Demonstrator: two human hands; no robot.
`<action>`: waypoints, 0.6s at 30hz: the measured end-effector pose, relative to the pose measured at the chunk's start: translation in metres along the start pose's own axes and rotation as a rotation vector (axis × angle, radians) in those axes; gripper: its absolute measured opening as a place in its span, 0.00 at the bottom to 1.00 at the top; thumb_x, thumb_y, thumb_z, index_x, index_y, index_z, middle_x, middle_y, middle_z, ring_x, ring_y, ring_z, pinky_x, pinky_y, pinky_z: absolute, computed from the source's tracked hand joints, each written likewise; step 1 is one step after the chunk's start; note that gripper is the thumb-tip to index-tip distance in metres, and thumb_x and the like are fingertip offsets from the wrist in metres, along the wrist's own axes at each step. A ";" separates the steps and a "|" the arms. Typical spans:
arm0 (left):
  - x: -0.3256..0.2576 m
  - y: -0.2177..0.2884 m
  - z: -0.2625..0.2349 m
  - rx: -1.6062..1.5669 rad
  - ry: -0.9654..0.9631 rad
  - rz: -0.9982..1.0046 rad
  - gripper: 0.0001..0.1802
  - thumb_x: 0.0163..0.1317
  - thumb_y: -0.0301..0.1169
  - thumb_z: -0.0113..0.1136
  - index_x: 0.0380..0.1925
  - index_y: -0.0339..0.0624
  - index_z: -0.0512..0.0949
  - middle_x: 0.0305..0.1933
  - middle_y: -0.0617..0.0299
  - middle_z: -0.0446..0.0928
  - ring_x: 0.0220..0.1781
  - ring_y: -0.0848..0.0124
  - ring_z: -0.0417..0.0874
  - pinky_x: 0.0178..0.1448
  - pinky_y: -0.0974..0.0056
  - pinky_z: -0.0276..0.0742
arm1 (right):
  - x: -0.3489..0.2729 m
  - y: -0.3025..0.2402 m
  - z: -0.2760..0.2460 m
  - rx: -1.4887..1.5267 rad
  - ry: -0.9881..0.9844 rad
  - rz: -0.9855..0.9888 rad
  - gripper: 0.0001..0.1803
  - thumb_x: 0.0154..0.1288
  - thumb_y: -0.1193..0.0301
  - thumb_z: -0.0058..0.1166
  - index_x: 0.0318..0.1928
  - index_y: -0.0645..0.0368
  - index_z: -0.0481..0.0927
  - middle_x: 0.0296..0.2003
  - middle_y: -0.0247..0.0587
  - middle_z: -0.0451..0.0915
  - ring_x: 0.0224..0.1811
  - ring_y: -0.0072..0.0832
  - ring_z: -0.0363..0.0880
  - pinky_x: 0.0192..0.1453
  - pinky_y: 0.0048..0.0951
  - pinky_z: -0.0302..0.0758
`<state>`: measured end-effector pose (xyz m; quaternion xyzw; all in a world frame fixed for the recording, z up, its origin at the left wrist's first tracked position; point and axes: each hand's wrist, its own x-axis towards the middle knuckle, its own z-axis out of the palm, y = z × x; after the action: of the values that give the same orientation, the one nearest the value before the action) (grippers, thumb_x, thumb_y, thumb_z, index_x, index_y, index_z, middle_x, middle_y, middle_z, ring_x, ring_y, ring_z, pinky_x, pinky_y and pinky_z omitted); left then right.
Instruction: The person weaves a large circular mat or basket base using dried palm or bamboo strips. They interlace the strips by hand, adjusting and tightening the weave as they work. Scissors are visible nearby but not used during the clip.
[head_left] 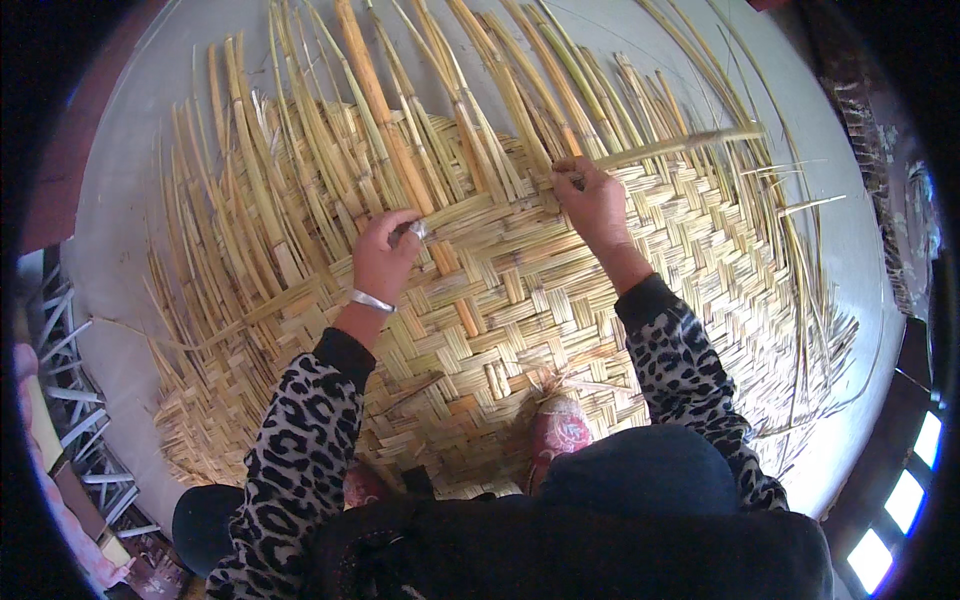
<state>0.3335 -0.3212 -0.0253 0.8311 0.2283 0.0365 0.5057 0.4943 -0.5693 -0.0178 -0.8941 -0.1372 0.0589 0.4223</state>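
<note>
A woven reed mat (520, 330) lies spread under me, its long uprights (395, 150) of split reed sticking out loose along the far edge. Across their bases runs one long flat reed strip (690, 143), slanting from lower left to upper right. My left hand (383, 262) is closed on this strip near the middle, with something silvery by the fingertips and a bracelet at the wrist. Farther right, my right hand (597, 208) pinches the same strip between thumb and fingers. The palms hide what lies directly under them.
My patterned red shoe (562, 428) rests on the mat, beside a loose frayed strip end. Thin loose strips (800, 300) trail along the right side. A pale floor (120, 200) surrounds the mat, and a grey metal lattice (85, 410) stands at the left.
</note>
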 end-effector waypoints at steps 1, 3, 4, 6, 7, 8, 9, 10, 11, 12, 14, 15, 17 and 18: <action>-0.003 0.000 0.002 0.117 0.040 0.151 0.15 0.58 0.24 0.58 0.47 0.41 0.78 0.44 0.57 0.78 0.44 0.62 0.81 0.48 0.61 0.78 | -0.002 0.002 0.001 -0.054 0.012 0.001 0.14 0.61 0.63 0.60 0.43 0.56 0.82 0.24 0.41 0.83 0.27 0.23 0.83 0.34 0.26 0.77; -0.010 -0.002 0.006 0.401 0.099 0.360 0.17 0.58 0.23 0.58 0.50 0.43 0.78 0.50 0.55 0.77 0.47 0.57 0.81 0.51 0.58 0.77 | 0.001 0.006 0.001 -0.055 -0.015 0.050 0.14 0.60 0.62 0.60 0.43 0.54 0.83 0.26 0.41 0.84 0.29 0.32 0.84 0.36 0.32 0.79; -0.012 -0.003 0.007 0.407 0.099 0.371 0.19 0.58 0.23 0.58 0.51 0.44 0.77 0.52 0.54 0.75 0.49 0.55 0.79 0.52 0.57 0.77 | 0.004 0.009 0.000 0.026 -0.054 0.078 0.14 0.60 0.62 0.60 0.42 0.55 0.83 0.25 0.41 0.83 0.29 0.30 0.84 0.35 0.31 0.79; -0.014 -0.005 0.009 0.414 0.076 0.368 0.21 0.57 0.23 0.59 0.53 0.46 0.76 0.57 0.52 0.72 0.53 0.52 0.77 0.53 0.56 0.76 | 0.008 0.013 -0.005 0.191 -0.121 0.085 0.14 0.60 0.62 0.61 0.42 0.56 0.83 0.24 0.40 0.83 0.28 0.27 0.83 0.34 0.29 0.79; -0.014 -0.005 0.010 0.526 0.065 0.412 0.22 0.57 0.23 0.58 0.54 0.47 0.75 0.57 0.51 0.71 0.54 0.52 0.77 0.54 0.56 0.76 | 0.009 0.014 -0.007 0.275 -0.165 0.059 0.14 0.61 0.63 0.60 0.43 0.58 0.82 0.24 0.40 0.82 0.26 0.24 0.82 0.32 0.26 0.78; -0.015 -0.005 0.011 0.632 0.051 0.445 0.23 0.57 0.22 0.58 0.55 0.49 0.75 0.58 0.50 0.70 0.54 0.53 0.76 0.55 0.56 0.76 | 0.010 0.016 -0.009 0.348 -0.206 0.104 0.13 0.61 0.64 0.60 0.43 0.58 0.82 0.24 0.40 0.82 0.26 0.24 0.82 0.32 0.26 0.78; -0.015 -0.005 0.011 0.739 0.037 0.477 0.25 0.57 0.22 0.57 0.56 0.50 0.74 0.59 0.48 0.68 0.54 0.53 0.76 0.55 0.56 0.76 | 0.011 0.017 -0.011 0.420 -0.246 0.149 0.13 0.61 0.65 0.59 0.43 0.59 0.82 0.25 0.40 0.82 0.26 0.23 0.81 0.32 0.26 0.78; -0.014 -0.004 0.012 0.796 0.022 0.510 0.27 0.55 0.21 0.58 0.57 0.51 0.73 0.59 0.50 0.68 0.53 0.54 0.76 0.53 0.56 0.77 | 0.013 0.017 -0.012 0.443 -0.288 0.268 0.13 0.61 0.66 0.59 0.43 0.59 0.82 0.25 0.40 0.82 0.26 0.23 0.81 0.32 0.25 0.78; -0.015 -0.003 0.012 0.854 0.003 0.545 0.29 0.53 0.21 0.58 0.58 0.51 0.72 0.58 0.52 0.68 0.52 0.54 0.76 0.52 0.56 0.78 | 0.015 0.017 -0.011 0.442 -0.255 0.159 0.12 0.61 0.66 0.59 0.42 0.58 0.82 0.25 0.40 0.82 0.26 0.25 0.82 0.32 0.27 0.78; -0.015 -0.001 0.013 0.916 -0.019 0.585 0.32 0.51 0.20 0.59 0.59 0.52 0.71 0.58 0.54 0.68 0.50 0.55 0.76 0.50 0.56 0.78 | 0.016 0.016 -0.011 0.392 -0.224 0.126 0.12 0.60 0.66 0.59 0.42 0.58 0.82 0.25 0.41 0.83 0.26 0.27 0.82 0.33 0.28 0.79; -0.015 0.002 0.015 0.983 -0.063 0.591 0.32 0.51 0.21 0.58 0.59 0.51 0.71 0.57 0.55 0.68 0.48 0.57 0.76 0.47 0.57 0.80 | 0.016 0.014 -0.007 0.227 -0.140 0.016 0.11 0.60 0.66 0.59 0.41 0.57 0.82 0.26 0.43 0.83 0.27 0.33 0.83 0.34 0.32 0.79; -0.014 0.004 0.016 1.021 -0.081 0.596 0.32 0.51 0.21 0.58 0.59 0.51 0.70 0.57 0.56 0.67 0.47 0.58 0.76 0.45 0.57 0.80 | 0.015 0.012 -0.006 0.112 -0.085 -0.065 0.11 0.59 0.66 0.58 0.40 0.56 0.82 0.27 0.44 0.83 0.28 0.37 0.83 0.35 0.35 0.80; -0.012 0.009 0.015 1.054 -0.112 0.610 0.30 0.52 0.22 0.58 0.59 0.50 0.71 0.56 0.56 0.67 0.46 0.58 0.76 0.43 0.58 0.80 | 0.008 0.011 -0.006 0.013 -0.030 -0.132 0.10 0.59 0.64 0.57 0.39 0.54 0.82 0.29 0.48 0.82 0.32 0.47 0.82 0.39 0.42 0.79; -0.010 0.012 0.014 1.071 -0.128 0.619 0.30 0.52 0.23 0.57 0.58 0.49 0.71 0.55 0.57 0.67 0.45 0.59 0.76 0.41 0.58 0.81 | 0.004 0.011 -0.007 -0.020 -0.040 -0.102 0.10 0.59 0.64 0.57 0.39 0.54 0.82 0.29 0.48 0.82 0.32 0.47 0.82 0.39 0.42 0.79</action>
<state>0.3323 -0.3416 -0.0204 0.9977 -0.0672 0.0119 -0.0027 0.5016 -0.5798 -0.0221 -0.8886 -0.1917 0.0539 0.4131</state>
